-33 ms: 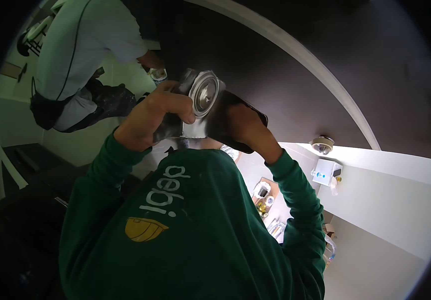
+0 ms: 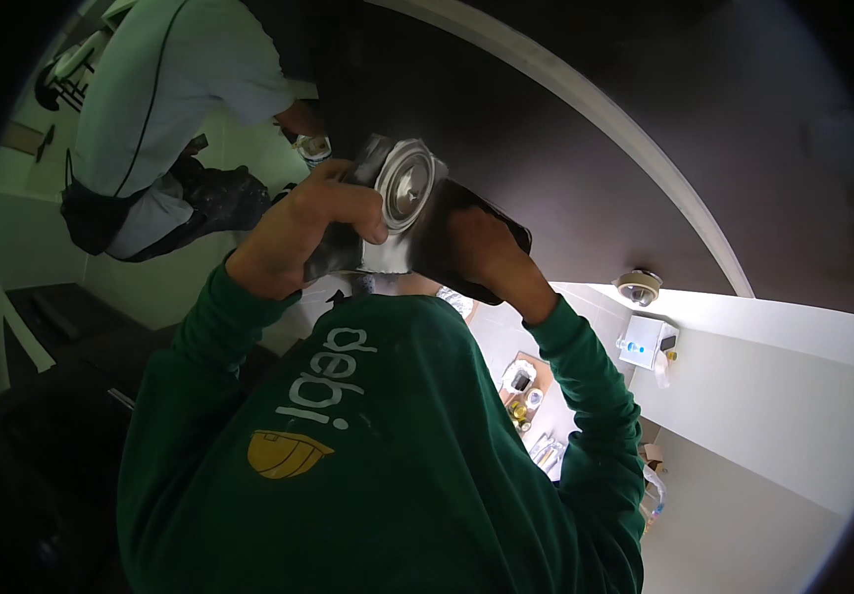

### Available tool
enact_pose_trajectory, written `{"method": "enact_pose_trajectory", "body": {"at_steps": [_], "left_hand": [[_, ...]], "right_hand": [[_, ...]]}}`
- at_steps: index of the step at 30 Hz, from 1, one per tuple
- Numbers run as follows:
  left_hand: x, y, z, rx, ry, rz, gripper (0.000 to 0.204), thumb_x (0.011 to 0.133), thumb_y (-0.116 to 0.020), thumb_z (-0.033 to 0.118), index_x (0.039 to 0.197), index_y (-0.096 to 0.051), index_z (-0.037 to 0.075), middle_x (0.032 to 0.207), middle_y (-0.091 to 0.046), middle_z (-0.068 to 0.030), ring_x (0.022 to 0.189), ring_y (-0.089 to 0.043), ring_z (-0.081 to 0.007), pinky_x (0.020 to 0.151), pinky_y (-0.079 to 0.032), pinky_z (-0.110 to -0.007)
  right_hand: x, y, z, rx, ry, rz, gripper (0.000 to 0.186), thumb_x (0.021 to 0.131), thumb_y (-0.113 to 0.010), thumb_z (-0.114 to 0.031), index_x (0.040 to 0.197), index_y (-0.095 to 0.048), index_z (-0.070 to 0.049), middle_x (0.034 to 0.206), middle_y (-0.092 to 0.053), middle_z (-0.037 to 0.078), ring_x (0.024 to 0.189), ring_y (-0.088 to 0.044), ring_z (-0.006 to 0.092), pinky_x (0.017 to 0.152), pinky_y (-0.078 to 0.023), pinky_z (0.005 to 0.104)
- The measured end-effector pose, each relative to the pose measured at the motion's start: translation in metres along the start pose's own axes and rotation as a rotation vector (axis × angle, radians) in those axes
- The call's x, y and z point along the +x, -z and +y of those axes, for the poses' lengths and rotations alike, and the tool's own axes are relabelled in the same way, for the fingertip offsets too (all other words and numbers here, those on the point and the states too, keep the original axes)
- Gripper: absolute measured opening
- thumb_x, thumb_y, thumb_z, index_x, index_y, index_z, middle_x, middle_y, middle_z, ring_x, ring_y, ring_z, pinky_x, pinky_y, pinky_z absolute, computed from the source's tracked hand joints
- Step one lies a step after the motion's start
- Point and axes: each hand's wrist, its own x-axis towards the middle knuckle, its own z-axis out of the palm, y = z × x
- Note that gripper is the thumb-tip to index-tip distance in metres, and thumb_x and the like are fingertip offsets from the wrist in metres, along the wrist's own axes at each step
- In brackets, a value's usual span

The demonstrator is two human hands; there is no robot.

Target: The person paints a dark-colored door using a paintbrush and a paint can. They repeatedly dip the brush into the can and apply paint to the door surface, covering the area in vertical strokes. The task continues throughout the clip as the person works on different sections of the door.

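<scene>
My left hand (image 2: 323, 213) grips a silver metal piece with a round, ringed face (image 2: 407, 190); its thumb lies across the front beside the ring. The exact kind of this piece does not show. Over a dark panel with rounded corners (image 2: 518, 238), right beside the metal piece, is my right hand (image 2: 486, 247). Its fingers sink into shadow and blur, so what they hold, if anything, is hidden. Both hands are close together, in front of my chest.
At the upper left another person (image 2: 179, 99) in light clothing bends over, one hand by a small tub (image 2: 314, 148). A large dark surface (image 2: 565, 168) with a pale curved strip (image 2: 635, 124) spans the top. Lower right are a white box (image 2: 648, 342) and a board holding containers (image 2: 531, 381).
</scene>
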Motion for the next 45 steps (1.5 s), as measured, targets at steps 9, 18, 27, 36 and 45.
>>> {"method": "enact_pose_trajectory", "body": {"at_steps": [9,18,27,36,45], "left_hand": [[-0.005,-0.001,-0.011,0.295,-0.378,-0.016,0.011,0.075,-0.06,0.013,0.084,-0.059,0.006,0.088,-0.062,-0.008,0.083,-0.056,-0.0229,0.089,-0.04,-0.036],[-0.001,-0.016,0.02,-0.249,0.008,0.088,0.008,0.078,-0.059,0.008,0.085,-0.06,0.003,0.086,-0.061,-0.0026,0.081,-0.056,-0.0131,0.076,-0.046,-0.027],[-0.013,-0.008,0.009,0.211,-0.32,0.061,0.011,0.084,-0.058,0.006,0.095,-0.055,0.003,0.099,-0.059,-0.0067,0.09,-0.057,-0.0188,0.084,-0.045,-0.031],[-0.011,-0.004,0.02,0.175,-0.336,0.049,0.008,0.088,-0.053,0.004,0.096,-0.053,0.006,0.1,-0.057,-0.0117,0.092,-0.057,-0.021,0.086,-0.045,-0.033],[0.001,0.01,-0.016,0.33,-0.492,-0.007,0.038,0.071,-0.069,-0.007,0.102,-0.055,0.01,0.101,-0.051,-0.0108,0.095,-0.055,-0.0231,0.087,-0.044,-0.033]], "right_hand": [[-0.122,0.071,0.01,0.526,-0.037,0.325,0.023,0.082,-0.062,0.003,0.105,-0.067,0.003,0.084,-0.069,0.015,0.073,-0.07,0.0223,0.066,-0.054,0.0313],[-0.168,0.051,0.041,0.609,-0.205,0.412,0.034,0.08,-0.057,0.011,0.111,-0.064,0.002,0.085,-0.07,0.013,0.077,-0.071,0.0203,0.067,-0.054,0.0301],[-0.197,0.058,0.049,0.701,-0.25,0.408,0.036,0.08,-0.053,0.014,0.112,-0.063,0.003,0.082,-0.069,0.012,0.075,-0.07,0.0179,0.066,-0.055,0.029],[-0.203,0.061,0.05,1.302,-0.113,0.608,0.022,0.088,-0.055,0.002,0.106,-0.065,0.009,0.081,-0.068,0.019,0.061,-0.067,0.0211,0.056,-0.051,0.028],[-0.196,0.138,0.0,0.73,0.304,1.593,0.026,0.094,-0.058,-0.012,0.112,-0.064,0.008,0.074,-0.068,0.019,0.054,-0.067,0.0224,0.05,-0.053,0.0284]]}}
